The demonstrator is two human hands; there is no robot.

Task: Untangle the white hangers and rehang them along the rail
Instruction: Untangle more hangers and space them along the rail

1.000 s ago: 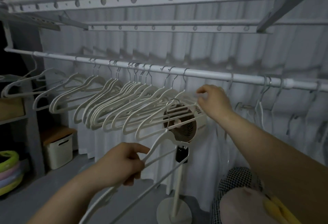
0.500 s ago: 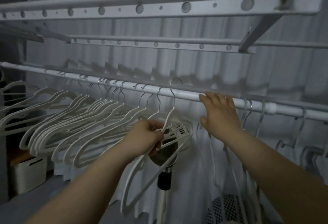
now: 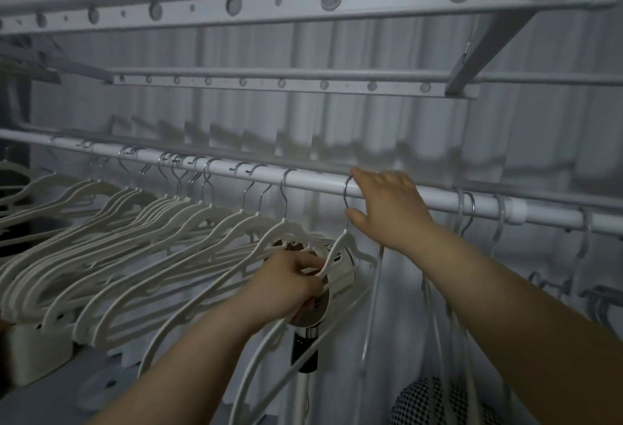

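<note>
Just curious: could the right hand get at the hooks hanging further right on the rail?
Probably yes: the right hand rests on the rail, with only bare rail between it and those hooks.

Overhead: perforated white rack bars point(image 3: 279, 3). Behind: pleated white curtain point(image 3: 337, 121). Centre: pedestal fan point(image 3: 340, 269), partly hidden. Lower left: white box point(image 3: 33, 354). Lower right: black-and-white checked fabric point(image 3: 435, 404).

The hangers point(image 3: 215, 219) are white with silver hooks point(image 3: 285, 203), the rail point(image 3: 313, 184) white, the cloth point(image 3: 435, 401) black-and-white checked.
</note>
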